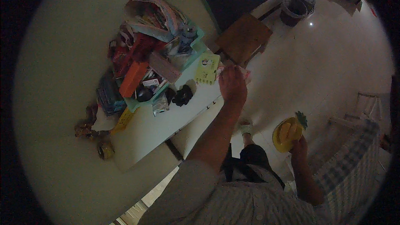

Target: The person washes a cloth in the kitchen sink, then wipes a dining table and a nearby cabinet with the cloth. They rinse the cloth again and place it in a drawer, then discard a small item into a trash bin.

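Note:
My left hand reaches to the table's far right corner, its fingers over a pink and white plastic wrapper or cloth; whether they grip it is hidden. Beside that hand, a yellow-green printed card or booklet lies on the white table. Low on the right, my right hand holds a yellow pineapple-shaped object with a green leafy top by its edge, above the floor.
On the table stands a mint-green basket heaped with an orange box, cloths and packets. A black scrunchie lies nearby. A brown wooden stool, a waste bin and a chair with a checked cloth stand around.

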The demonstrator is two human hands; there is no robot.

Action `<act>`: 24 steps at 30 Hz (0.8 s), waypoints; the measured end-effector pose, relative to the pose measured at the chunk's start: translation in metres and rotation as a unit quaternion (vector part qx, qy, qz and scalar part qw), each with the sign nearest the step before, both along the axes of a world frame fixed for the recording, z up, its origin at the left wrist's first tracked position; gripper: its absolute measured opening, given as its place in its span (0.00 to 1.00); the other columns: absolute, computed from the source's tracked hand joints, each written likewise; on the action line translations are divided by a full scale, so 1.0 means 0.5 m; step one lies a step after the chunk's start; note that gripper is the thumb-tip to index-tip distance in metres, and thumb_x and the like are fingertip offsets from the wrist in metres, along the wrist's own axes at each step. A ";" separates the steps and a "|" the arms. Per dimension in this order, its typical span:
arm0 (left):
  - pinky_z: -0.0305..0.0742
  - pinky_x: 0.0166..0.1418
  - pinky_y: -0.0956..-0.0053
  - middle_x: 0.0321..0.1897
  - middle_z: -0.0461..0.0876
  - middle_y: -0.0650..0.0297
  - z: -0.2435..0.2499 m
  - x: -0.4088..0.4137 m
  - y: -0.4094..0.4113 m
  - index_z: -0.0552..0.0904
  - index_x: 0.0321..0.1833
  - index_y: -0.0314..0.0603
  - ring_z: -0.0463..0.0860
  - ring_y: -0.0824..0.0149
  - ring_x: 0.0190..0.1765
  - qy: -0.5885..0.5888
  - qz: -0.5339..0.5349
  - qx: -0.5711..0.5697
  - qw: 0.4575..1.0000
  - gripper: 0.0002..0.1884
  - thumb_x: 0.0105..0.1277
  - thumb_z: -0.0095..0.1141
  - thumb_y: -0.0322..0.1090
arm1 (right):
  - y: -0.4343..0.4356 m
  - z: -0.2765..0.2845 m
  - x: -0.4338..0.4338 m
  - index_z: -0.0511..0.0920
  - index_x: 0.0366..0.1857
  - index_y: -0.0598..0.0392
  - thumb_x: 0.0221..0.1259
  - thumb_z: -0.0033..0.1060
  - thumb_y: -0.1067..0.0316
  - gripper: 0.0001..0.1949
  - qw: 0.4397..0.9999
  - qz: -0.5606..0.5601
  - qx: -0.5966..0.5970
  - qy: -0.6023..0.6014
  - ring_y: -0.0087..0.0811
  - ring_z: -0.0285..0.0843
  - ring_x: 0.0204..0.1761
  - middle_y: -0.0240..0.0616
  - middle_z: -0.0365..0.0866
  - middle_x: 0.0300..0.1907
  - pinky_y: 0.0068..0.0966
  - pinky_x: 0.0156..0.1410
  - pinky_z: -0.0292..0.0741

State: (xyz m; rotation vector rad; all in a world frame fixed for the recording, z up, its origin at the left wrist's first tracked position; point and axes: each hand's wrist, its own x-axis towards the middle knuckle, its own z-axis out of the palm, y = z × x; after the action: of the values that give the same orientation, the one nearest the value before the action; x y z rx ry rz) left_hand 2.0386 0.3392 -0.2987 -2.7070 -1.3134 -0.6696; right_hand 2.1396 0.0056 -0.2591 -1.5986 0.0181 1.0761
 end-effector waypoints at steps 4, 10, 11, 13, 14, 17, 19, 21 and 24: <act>0.63 0.72 0.54 0.61 0.74 0.53 -0.013 -0.137 -0.033 0.72 0.63 0.36 0.72 0.47 0.64 -0.207 0.026 -0.315 0.926 0.28 0.60 0.61 0.36 | -0.029 -0.020 0.017 0.62 0.71 0.60 0.72 0.52 0.60 0.27 0.996 0.006 0.083 -0.011 0.39 0.78 0.59 0.44 0.74 0.62 0.37 0.58 0.81; 0.61 0.75 0.52 0.68 0.69 0.49 0.063 -0.153 -0.035 0.68 0.69 0.34 0.67 0.48 0.71 0.041 0.098 -0.135 0.985 0.30 0.62 0.55 0.34 | -0.019 -0.031 0.030 0.63 0.70 0.60 0.69 0.54 0.60 0.28 0.995 0.017 0.096 -0.001 0.38 0.77 0.59 0.43 0.74 0.61 0.36 0.59 0.80; 0.61 0.75 0.52 0.68 0.69 0.48 0.062 -0.132 -0.029 0.69 0.69 0.34 0.67 0.50 0.71 0.029 0.102 -0.135 0.985 0.28 0.66 0.51 0.34 | -0.014 -0.034 0.028 0.63 0.70 0.60 0.69 0.54 0.60 0.28 0.997 0.005 0.081 0.005 0.38 0.77 0.60 0.43 0.74 0.61 0.36 0.59 0.80; 0.60 0.76 0.52 0.70 0.66 0.49 -0.014 -0.164 -0.044 0.67 0.71 0.34 0.64 0.49 0.73 -0.122 0.077 -0.204 0.968 0.31 0.64 0.54 0.34 | -0.002 -0.019 0.020 0.63 0.69 0.61 0.68 0.54 0.59 0.29 0.999 -0.021 0.044 0.018 0.38 0.77 0.60 0.43 0.74 0.61 0.36 0.60 0.80; 0.57 0.77 0.53 0.70 0.66 0.49 -0.043 -0.188 -0.047 0.66 0.71 0.34 0.64 0.48 0.74 -0.329 0.050 -0.324 0.885 0.33 0.61 0.57 0.34 | 0.003 -0.014 0.022 0.63 0.69 0.61 0.68 0.54 0.59 0.28 0.998 -0.017 0.050 0.022 0.38 0.77 0.60 0.43 0.74 0.61 0.36 0.60 0.79; 0.55 0.79 0.54 0.71 0.65 0.51 -0.011 -0.204 -0.069 0.64 0.73 0.34 0.63 0.48 0.75 -0.091 0.075 -0.256 0.959 0.36 0.61 0.58 0.33 | -0.004 -0.013 0.032 0.64 0.69 0.61 0.69 0.53 0.60 0.28 0.999 -0.031 0.042 0.010 0.38 0.76 0.61 0.43 0.74 0.61 0.37 0.61 0.79; 0.54 0.79 0.55 0.72 0.65 0.52 0.002 -0.211 -0.065 0.63 0.74 0.34 0.62 0.49 0.75 0.049 0.118 -0.174 0.976 0.36 0.62 0.57 0.34 | -0.007 -0.015 0.029 0.64 0.69 0.60 0.69 0.53 0.60 0.28 1.000 -0.024 0.020 -0.002 0.38 0.76 0.61 0.44 0.74 0.61 0.37 0.62 0.78; 0.55 0.79 0.55 0.72 0.65 0.54 -0.027 -0.174 -0.039 0.63 0.75 0.34 0.62 0.50 0.75 -0.047 0.127 -0.215 0.967 0.36 0.63 0.57 0.36 | -0.014 -0.026 0.031 0.64 0.69 0.60 0.69 0.52 0.61 0.27 0.998 -0.001 0.051 -0.031 0.38 0.76 0.61 0.43 0.74 0.61 0.36 0.62 0.78; 0.56 0.78 0.55 0.72 0.67 0.54 0.012 -0.085 -0.025 0.63 0.75 0.34 0.63 0.50 0.75 0.091 0.096 -0.156 0.979 0.36 0.64 0.57 0.39 | -0.027 -0.047 0.029 0.64 0.69 0.60 0.70 0.52 0.60 0.27 0.998 -0.032 0.041 -0.020 0.37 0.76 0.60 0.43 0.74 0.61 0.35 0.61 0.78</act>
State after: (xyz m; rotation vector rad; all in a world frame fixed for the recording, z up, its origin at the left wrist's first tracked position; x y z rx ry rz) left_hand 1.9963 0.3268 -0.2926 -2.7334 -1.7254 -0.2067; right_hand 2.1541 -0.0080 -0.2826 -1.5355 -0.0006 0.9827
